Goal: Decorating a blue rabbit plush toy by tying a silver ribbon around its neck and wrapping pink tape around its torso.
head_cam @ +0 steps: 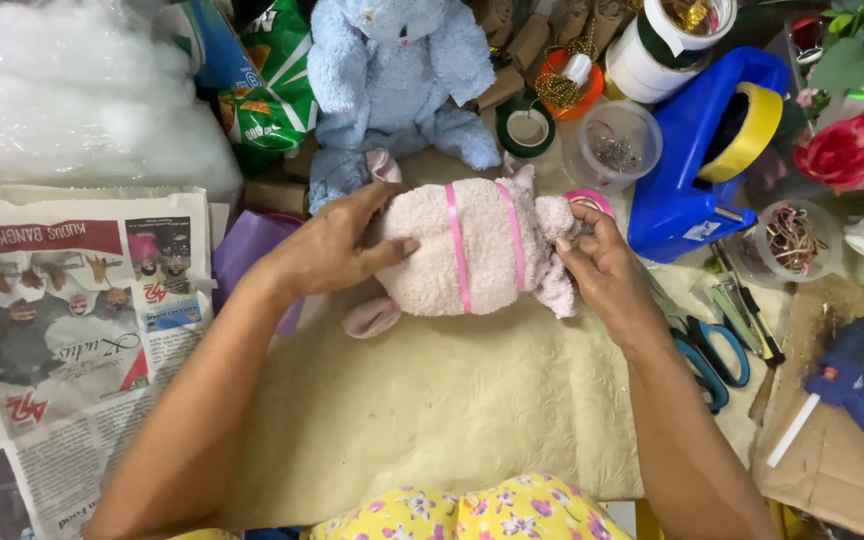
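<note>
Looking from the left, I see a newspaper (pixel 72 330) spread flat on the counter, with a big puffy bag of white stuffing (pixel 72 95) above it. Next comes my left hand (pixel 337 245). Its grip is closed on the pink plush toy (pixel 472 260), with the thumb lying across the front and the fingers tucked behind. The toy lies on its side in the middle, on a cream bumpy sheet (pixel 432 400), just in front of a blue plush bear (pixel 397 75). Two bands of pink ribbon (pixel 457 250) go around its soft body. My right hand (pixel 602 275) pinches the fluffy right end of the toy, fingers pressed together on it, right beside a pink ribbon roll (pixel 592 200). I think the way to do this well is to keep the left hand firm so the toy does not roll, and keep the ribbon flat and snug, not twisted. Farther right stands a blue tape dispenser (pixel 697 160) with a yellow roll, then blue scissors (pixel 717 355) lying on the counter, and last a blue glue gun (pixel 852 385) on a piece of brown cardboard (pixel 832 470). Pink flowers (pixel 847 150) sit at the far right edge.
</note>
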